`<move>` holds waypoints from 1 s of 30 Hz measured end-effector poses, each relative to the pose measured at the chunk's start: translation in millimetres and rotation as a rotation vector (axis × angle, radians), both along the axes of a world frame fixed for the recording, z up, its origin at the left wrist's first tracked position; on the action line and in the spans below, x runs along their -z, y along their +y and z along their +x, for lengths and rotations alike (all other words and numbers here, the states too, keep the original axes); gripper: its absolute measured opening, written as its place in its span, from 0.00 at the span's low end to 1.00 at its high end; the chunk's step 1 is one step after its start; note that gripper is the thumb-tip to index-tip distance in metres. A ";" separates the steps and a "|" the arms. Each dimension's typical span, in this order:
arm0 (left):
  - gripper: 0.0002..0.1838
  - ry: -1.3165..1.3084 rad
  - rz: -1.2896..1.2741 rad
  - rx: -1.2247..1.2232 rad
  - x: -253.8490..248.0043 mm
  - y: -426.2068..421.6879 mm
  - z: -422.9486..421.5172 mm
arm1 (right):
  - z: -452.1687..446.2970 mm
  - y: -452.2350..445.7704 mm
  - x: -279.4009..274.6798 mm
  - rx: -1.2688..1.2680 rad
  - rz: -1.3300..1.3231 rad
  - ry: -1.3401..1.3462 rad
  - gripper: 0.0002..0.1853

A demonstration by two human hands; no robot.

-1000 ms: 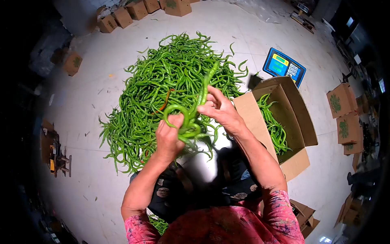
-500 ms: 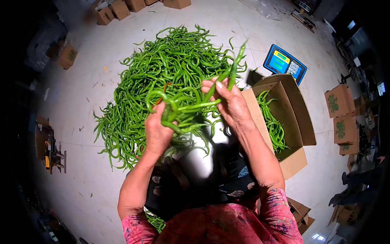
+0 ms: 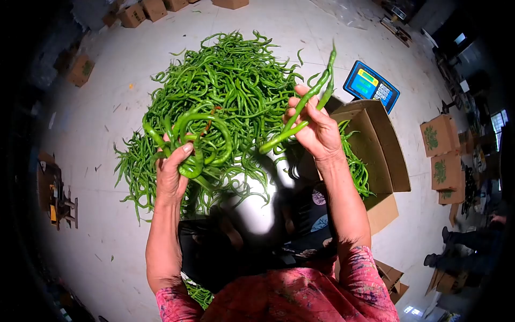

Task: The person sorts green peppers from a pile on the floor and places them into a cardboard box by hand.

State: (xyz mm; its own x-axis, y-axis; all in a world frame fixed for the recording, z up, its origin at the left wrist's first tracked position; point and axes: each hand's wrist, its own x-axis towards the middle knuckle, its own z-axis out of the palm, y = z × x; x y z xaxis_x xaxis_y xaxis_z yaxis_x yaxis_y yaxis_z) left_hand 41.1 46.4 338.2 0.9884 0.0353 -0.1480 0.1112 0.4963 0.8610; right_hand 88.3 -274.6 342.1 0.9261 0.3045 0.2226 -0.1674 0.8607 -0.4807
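My left hand (image 3: 174,163) is closed around several curled green chili peppers (image 3: 221,140), the thumb pressed over them. Between the thumb and fingers of my right hand (image 3: 317,123) are a few long green chili peppers (image 3: 304,103), their tips pointing up and away. Both hands are raised over the near side of a big heap of green chili peppers (image 3: 225,75) on the floor. A reddish pepper (image 3: 208,126) shows beside the left hand's bunch. To the right of my right hand stands an open cardboard box (image 3: 383,137), with green peppers lying inside along its left side.
A blue scale display (image 3: 371,86) stands behind the open box. Closed cartons (image 3: 441,134) are stacked at the right, and more boxes (image 3: 134,16) line the far edge. A person's legs (image 3: 466,239) show at the lower right. Loose peppers lie near my feet.
My hands have moved apart: the left went left and slightly down with its curled peppers, the right shifted a little right with its long ones. The view has shifted slightly.
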 end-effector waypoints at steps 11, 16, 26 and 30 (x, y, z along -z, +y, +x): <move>0.29 -0.049 -0.390 0.143 -1.5 -3.0 1.0 | -16.4 25.7 -9.7 -0.119 -0.215 0.066 0.11; 0.27 -0.043 -0.379 0.141 2.7 -6.5 4.6 | -31.9 44.9 -26.6 -0.060 -0.586 0.103 0.10; 0.14 0.056 -0.023 -0.076 16.7 -26.0 13.8 | -54.4 86.0 -34.0 0.113 -1.054 -0.133 0.09; 0.16 0.058 0.023 -0.075 14.5 -38.6 12.6 | -53.5 84.6 -27.2 0.447 -1.319 -0.431 0.07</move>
